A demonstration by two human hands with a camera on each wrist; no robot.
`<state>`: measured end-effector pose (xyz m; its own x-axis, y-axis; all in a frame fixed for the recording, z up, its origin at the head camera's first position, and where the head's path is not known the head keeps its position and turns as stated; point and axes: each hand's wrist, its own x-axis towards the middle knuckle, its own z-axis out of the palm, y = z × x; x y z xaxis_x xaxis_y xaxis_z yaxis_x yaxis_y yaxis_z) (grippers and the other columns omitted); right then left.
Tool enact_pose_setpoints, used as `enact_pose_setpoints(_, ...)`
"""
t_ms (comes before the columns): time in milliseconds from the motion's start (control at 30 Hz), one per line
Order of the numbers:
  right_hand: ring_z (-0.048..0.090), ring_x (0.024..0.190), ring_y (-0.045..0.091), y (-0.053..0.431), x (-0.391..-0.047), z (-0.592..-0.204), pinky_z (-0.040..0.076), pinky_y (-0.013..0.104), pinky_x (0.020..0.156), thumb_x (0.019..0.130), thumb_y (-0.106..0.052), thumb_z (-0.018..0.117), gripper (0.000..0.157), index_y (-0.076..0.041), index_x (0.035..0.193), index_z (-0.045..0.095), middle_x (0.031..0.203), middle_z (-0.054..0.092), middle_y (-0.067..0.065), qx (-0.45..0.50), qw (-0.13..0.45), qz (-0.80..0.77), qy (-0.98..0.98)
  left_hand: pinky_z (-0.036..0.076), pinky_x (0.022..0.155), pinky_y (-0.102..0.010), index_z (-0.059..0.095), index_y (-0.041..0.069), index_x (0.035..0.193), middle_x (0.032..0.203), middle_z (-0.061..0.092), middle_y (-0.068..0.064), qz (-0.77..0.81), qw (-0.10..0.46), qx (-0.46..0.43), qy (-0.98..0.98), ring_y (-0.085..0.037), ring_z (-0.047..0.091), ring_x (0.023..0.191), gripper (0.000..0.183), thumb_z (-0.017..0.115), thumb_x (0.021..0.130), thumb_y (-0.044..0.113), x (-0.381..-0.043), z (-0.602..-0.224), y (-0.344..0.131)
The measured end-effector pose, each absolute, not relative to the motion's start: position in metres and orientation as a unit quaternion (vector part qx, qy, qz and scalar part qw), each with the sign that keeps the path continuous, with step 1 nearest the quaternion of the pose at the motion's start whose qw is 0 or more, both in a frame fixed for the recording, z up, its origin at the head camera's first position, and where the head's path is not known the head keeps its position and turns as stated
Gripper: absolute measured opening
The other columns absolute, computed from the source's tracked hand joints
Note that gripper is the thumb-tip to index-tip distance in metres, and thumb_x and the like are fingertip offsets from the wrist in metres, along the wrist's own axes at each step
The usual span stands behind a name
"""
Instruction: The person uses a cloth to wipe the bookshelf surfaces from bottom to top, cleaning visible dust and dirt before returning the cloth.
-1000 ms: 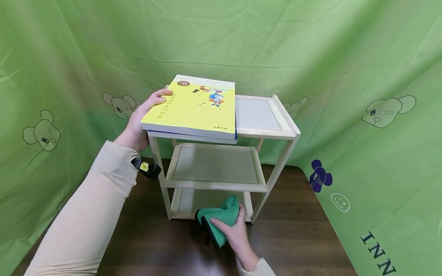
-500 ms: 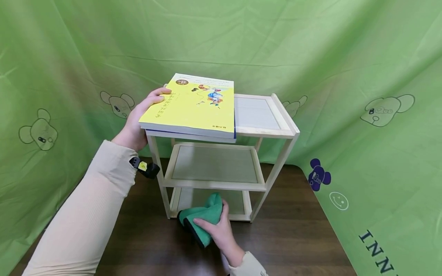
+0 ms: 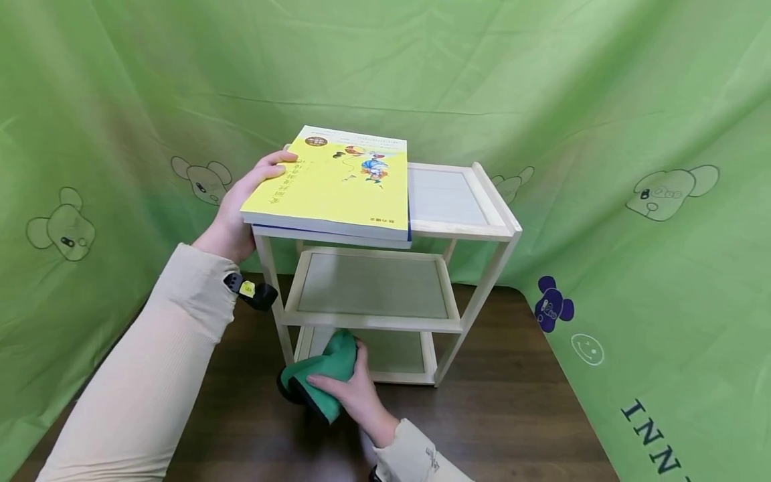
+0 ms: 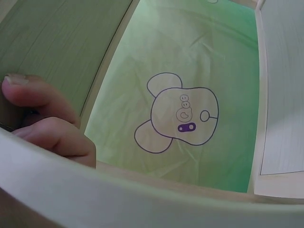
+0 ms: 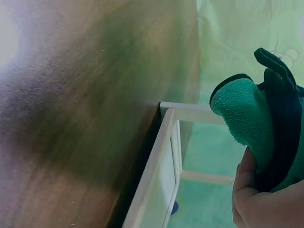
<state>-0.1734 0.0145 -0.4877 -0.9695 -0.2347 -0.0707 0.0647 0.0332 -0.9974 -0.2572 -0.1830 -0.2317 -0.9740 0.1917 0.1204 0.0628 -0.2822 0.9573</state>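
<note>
Cloth (image 3: 325, 371) of nubby green terry with black binding is folding in rounded lobes toward seven o'clock in the head view, thumb and fingers of the right hand (image 3: 360, 396) pinching it near the bottom shelf (image 3: 397, 351) of a pale wooden cart (image 3: 373, 325). Toward nine o'clock, the left hand (image 3: 241, 204) is curling round the cart's upper edge, fingertips touching a glossy, rectangular yellow book (image 3: 331, 191). Behind, a wrinkled green curtain (image 3: 385, 67) is hanging.
</note>
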Motion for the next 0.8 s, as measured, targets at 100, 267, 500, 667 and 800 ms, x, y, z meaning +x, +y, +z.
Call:
enact_pose_setpoints(100, 0.056, 0.113, 0.022, 0.009, -0.178, -0.484, 0.047, 0.033, 0.093, 0.076, -0.030, 0.085, 0.103, -0.008, 0.151, 0.018, 0.131, 0.052, 0.014, -0.065, 0.113, -0.687, 0.715, 0.047, 0.073, -0.017, 0.056, 0.031, 0.124, 0.156, 0.030, 0.001, 0.792, 0.038, 0.109, 0.599, -0.004, 0.061, 0.088, 0.025, 0.043, 0.103, 0.030, -0.257, -0.231, -0.183)
enact_pose_setpoints(267, 0.056, 0.111, 0.020, -0.001, -0.184, -0.478, 0.048, 0.032, 0.092, 0.076, -0.028, 0.084, 0.097, -0.008, 0.148, 0.022, 0.127, 0.054, 0.011, -0.074, 0.124, -0.690, 0.709, 0.047, 0.073, -0.017, 0.056, 0.030, 0.124, 0.158, 0.028, 0.002, 0.792, 0.039, 0.114, 0.598, -0.004, 0.061, 0.087, 0.025, 0.043, 0.103, 0.030, -0.257, -0.231, -0.183)
enact_pose_setpoints(500, 0.056, 0.109, 0.015, -0.014, -0.193, -0.474, 0.049, 0.029, 0.091, 0.077, -0.022, 0.083, 0.086, -0.012, 0.141, 0.026, 0.125, 0.053, 0.007, -0.102, 0.132, -0.704, 0.691, 0.046, 0.074, -0.017, 0.055, 0.032, 0.128, 0.160, 0.026, 0.004, 0.783, 0.026, 0.105, 0.613, -0.004, 0.060, 0.088, 0.028, 0.044, 0.102, 0.032, -0.257, -0.232, -0.185)
enact_pose_setpoints(667, 0.055, 0.111, 0.012, -0.022, -0.199, -0.472, 0.048, 0.028, 0.093, 0.080, -0.022, 0.082, 0.081, -0.019, 0.141, 0.029, 0.128, 0.052, 0.004, -0.127, 0.124, -0.709, 0.682, 0.046, 0.076, -0.017, 0.056, 0.032, 0.126, 0.161, 0.023, 0.006, 0.787, 0.031, 0.110, 0.606, -0.004, 0.058, 0.092, 0.027, 0.043, 0.103, 0.032, -0.257, -0.231, -0.185)
enact_pose_setpoints(800, 0.057, 0.108, 0.011, -0.028, -0.203, -0.470, 0.048, 0.027, 0.093, 0.082, -0.020, 0.081, 0.070, -0.020, 0.136, 0.037, 0.126, 0.056, 0.005, -0.154, 0.108, -0.710, 0.679, 0.046, 0.074, -0.017, 0.056, 0.031, 0.125, 0.160, 0.026, 0.003, 0.791, 0.035, 0.109, 0.601, -0.004, 0.060, 0.090, 0.026, 0.043, 0.103, 0.031, -0.257, -0.232, -0.184)
